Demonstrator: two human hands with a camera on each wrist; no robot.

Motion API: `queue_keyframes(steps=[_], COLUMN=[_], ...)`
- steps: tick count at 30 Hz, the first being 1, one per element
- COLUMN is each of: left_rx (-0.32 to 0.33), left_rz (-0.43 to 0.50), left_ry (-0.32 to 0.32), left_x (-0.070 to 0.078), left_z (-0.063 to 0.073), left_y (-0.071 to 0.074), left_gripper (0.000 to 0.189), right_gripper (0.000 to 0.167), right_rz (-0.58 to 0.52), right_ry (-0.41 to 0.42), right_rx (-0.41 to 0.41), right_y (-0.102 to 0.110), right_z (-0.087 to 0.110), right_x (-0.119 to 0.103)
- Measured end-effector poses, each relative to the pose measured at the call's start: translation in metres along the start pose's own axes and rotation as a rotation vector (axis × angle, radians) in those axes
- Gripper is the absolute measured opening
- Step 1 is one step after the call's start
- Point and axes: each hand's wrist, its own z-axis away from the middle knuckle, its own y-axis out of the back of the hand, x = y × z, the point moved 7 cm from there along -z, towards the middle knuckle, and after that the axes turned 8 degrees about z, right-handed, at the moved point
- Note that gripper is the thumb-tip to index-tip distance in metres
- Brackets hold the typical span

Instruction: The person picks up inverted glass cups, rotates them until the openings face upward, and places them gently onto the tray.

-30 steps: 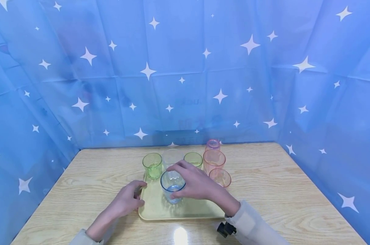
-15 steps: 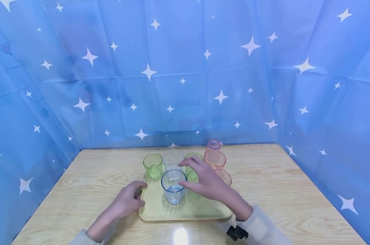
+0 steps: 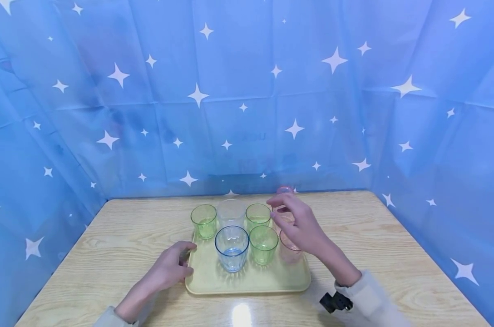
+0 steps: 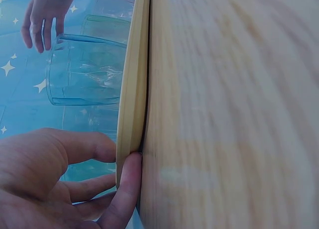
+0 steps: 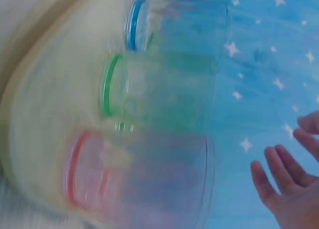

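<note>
My left hand point(image 3: 169, 268) pinches the left rim of the cream tray point(image 3: 247, 285), thumb and fingers on either side of the edge in the left wrist view. My right hand point(image 3: 301, 225), fingers parted and holding nothing, is raised over the pink glasses at the tray's right. A blue glass point(image 3: 232, 256), a green glass point(image 3: 264, 250) and a pink glass point(image 3: 289, 254) stand upright in the front row. Behind them are a green glass point(image 3: 204, 222), a clear glass point(image 3: 229, 211) and another green glass point(image 3: 258, 214). The rear pink glass is largely hidden by my right hand.
A small pink-purple glass point(image 3: 285, 189) stands farthest back, partly behind my right hand. The wood-grain table point(image 3: 140, 231) surrounds the tray. Blue star-patterned curtains point(image 3: 239, 122) enclose its back and sides.
My right hand has let go of the blue glass, lifted away and moved right over the pink glasses, uncovering the front green glass. The blue glass stays on the tray; my left hand stays put.
</note>
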Motion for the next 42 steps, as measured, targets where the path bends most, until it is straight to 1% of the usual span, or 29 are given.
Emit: queue_keyframes(steps=[2, 6, 9, 12, 16, 21, 23, 26, 30, 33, 37, 42], left_rx=[0.002, 0.001, -0.008, -0.013, -0.010, -0.013, -0.017, -0.024, -0.028, -0.027, -0.026, -0.019], left_rz=[0.000, 0.003, 0.002, 0.002, 0.000, 0.005, 0.009, 0.016, 0.018, 0.021, 0.017, 0.014], left_ry=[0.000, -0.001, -0.013, -0.021, -0.022, -0.022, -0.022, -0.024, -0.027, -0.032, -0.033, -0.027], left_x=[0.000, 0.000, 0.001, 0.001, 0.001, 0.001, 0.001, 0.001, 0.001, 0.001, 0.001, 0.001], left_z=[0.000, 0.000, 0.000, 0.000, 0.000, 0.000, 0.000, 0.000, -0.001, -0.001, 0.000, -0.001], left_y=[0.000, 0.000, 0.000, 0.000, 0.000, 0.000, 0.000, 0.000, -0.001, -0.002, -0.002, -0.001], left_gripper=[0.066, 0.066, 0.066, 0.066, 0.066, 0.066, 0.066, 0.067, 0.067, 0.066, 0.066, 0.067], right_gripper=[0.023, 0.021, 0.021, 0.024, 0.029, 0.026, 0.025, 0.027, 0.033, 0.038, 0.043, 0.044], right_rz=[-0.016, -0.008, 0.018, 0.058, 0.115, 0.155, 0.176, 0.210, 0.230, 0.248, 0.276, 0.267], right_ry=[-0.015, -0.043, -0.064, -0.096, -0.162, -0.258, -0.274, -0.284, -0.307, -0.328, -0.335, -0.271], right_rx=[0.017, 0.048, 0.069, 0.061, 0.011, -0.062, -0.083, -0.110, -0.157, -0.214, -0.282, -0.358], right_y=[0.006, 0.017, 0.025, 0.030, 0.031, 0.028, 0.025, 0.022, 0.017, 0.011, 0.003, -0.007], right_z=[-0.001, -0.003, -0.006, -0.011, -0.016, -0.020, -0.022, -0.025, -0.028, -0.029, -0.031, -0.038], right_x=[0.009, 0.024, 0.036, 0.048, 0.068, 0.094, 0.104, 0.119, 0.137, 0.147, 0.153, 0.153])
